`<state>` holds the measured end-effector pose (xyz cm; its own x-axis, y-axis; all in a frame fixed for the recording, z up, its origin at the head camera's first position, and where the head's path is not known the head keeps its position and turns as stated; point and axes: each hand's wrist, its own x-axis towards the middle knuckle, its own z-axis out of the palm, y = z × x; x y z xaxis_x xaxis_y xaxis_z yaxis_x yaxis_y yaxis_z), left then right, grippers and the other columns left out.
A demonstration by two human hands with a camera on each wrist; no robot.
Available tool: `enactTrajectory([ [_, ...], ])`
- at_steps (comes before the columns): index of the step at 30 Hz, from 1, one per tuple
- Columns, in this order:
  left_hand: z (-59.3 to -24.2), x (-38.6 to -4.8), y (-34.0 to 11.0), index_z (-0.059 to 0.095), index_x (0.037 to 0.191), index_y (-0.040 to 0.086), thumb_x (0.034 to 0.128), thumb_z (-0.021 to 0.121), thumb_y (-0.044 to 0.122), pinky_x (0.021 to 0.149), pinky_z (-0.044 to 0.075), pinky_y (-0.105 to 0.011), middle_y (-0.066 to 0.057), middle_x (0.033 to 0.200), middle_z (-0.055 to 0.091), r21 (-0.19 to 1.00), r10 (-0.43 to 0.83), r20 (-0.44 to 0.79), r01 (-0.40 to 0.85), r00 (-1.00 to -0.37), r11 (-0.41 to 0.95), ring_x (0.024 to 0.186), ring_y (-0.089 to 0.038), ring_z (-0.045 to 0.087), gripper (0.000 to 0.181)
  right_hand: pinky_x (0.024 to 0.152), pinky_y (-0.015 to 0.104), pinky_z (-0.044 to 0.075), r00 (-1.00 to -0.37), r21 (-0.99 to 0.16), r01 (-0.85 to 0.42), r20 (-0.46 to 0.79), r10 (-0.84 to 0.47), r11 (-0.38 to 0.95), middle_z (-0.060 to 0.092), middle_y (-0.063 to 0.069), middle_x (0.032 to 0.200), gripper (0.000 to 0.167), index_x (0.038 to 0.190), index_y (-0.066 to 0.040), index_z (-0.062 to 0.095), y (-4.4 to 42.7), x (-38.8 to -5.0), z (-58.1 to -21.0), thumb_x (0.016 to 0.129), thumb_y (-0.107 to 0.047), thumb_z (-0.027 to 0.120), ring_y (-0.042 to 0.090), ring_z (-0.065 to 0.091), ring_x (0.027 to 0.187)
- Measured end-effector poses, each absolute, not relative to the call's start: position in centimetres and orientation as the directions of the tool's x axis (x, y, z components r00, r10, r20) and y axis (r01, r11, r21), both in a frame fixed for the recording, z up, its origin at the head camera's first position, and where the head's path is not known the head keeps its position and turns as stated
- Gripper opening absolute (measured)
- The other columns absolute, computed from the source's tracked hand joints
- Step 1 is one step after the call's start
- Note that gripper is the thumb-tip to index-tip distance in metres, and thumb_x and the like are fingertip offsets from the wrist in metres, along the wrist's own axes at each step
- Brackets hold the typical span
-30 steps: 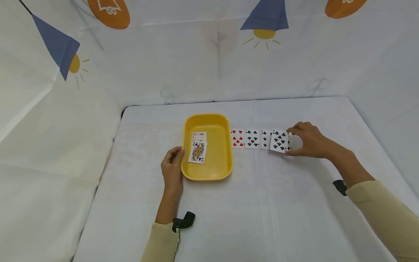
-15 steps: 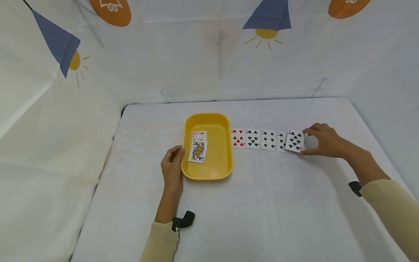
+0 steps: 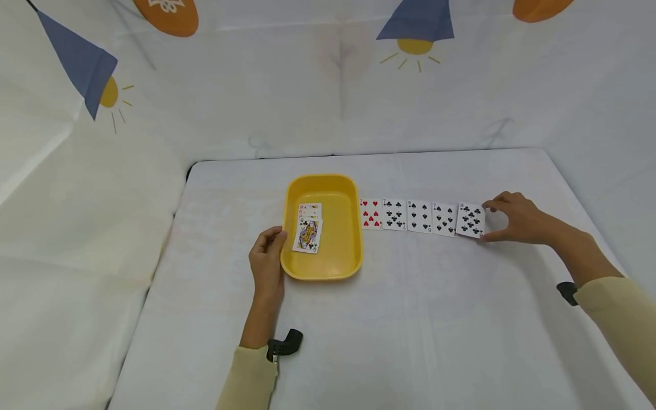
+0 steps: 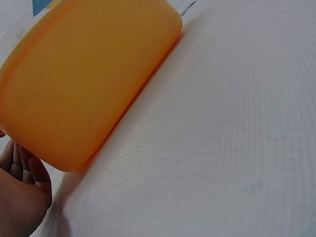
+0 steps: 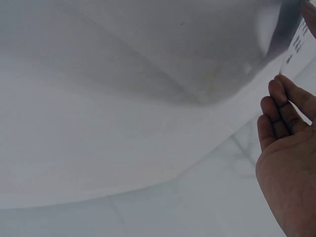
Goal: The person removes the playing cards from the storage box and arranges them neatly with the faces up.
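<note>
My left hand [image 3: 266, 259] grips the left rim of a yellow tray [image 3: 345, 270], thumb on the edge; in the left wrist view the curled fingers sit at the tray's end. Inside the tray lie overlapped playing cards, a queen of clubs [image 3: 308, 235] on top. At the far right of a card row, my right hand [image 3: 520, 219] pinches the eight of clubs [image 3: 470, 220] by its right edge between thumb and fingers. The row beside the tray runs seven of hearts [image 3: 371, 214], seven of clubs [image 3: 394, 214], six of spades [image 3: 419, 216] and seven of spades [image 3: 443, 218].
A white cloth covers the table [image 3: 379, 341]. White fabric walls [image 3: 230, 97] with printed lamps and orange shapes stand behind it and at both sides. Each wrist wears a black camera strap [image 3: 284, 344].
My right hand has carried the eight of clubs rightward along the row, uncovering the six and seven of spades. The left hand keeps its hold on the tray.
</note>
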<state>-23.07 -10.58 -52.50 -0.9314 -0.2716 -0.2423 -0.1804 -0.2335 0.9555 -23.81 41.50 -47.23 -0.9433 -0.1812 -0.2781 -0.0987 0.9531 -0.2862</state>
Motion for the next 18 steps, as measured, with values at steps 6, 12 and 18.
enactTrajectory([
  [6,-52.5,-23.3,-10.6,0.067,0.119,0.004,0.0944,0.071,0.019,0.091,0.051,-0.025,-0.008,0.116,0.059,0.955,-0.267,-0.227,-0.16,-0.936,-0.251,0.106,-0.018,0.055,0.029,0.088,0.064,0.042,-0.941,-0.284,-0.112,-0.277,-0.193,0.952,0.051,0.027,0.121,0.09,0.13,0.007,0.055,41.9,-23.8,-47.3,0.068,-0.049,0.09,0.046,0.042,0.113],
  [12,-52.4,-23.2,-10.5,0.067,0.117,0.005,0.0938,0.072,0.022,0.091,0.052,-0.026,-0.009,0.117,0.06,0.957,-0.273,-0.221,-0.155,-0.936,-0.244,0.106,-0.02,0.055,0.029,0.087,0.062,0.042,-0.938,-0.301,-0.115,-0.281,-0.203,0.947,0.05,0.025,0.122,0.089,0.132,0.006,0.054,42.2,-23.7,-47.8,0.068,-0.044,0.091,0.045,0.042,0.113],
  [18,-52.4,-23.0,-10.5,0.068,0.116,0.007,0.0939,0.072,0.023,0.09,0.052,-0.026,-0.009,0.117,0.06,0.961,-0.285,-0.224,-0.163,-0.932,-0.224,0.106,-0.02,0.056,0.028,0.088,0.062,0.042,-0.929,-0.306,-0.127,-0.297,-0.221,0.944,0.048,0.027,0.124,0.091,0.135,0.008,0.051,42.3,-23.7,-48.2,0.07,-0.042,0.09,0.046,0.042,0.113],
])
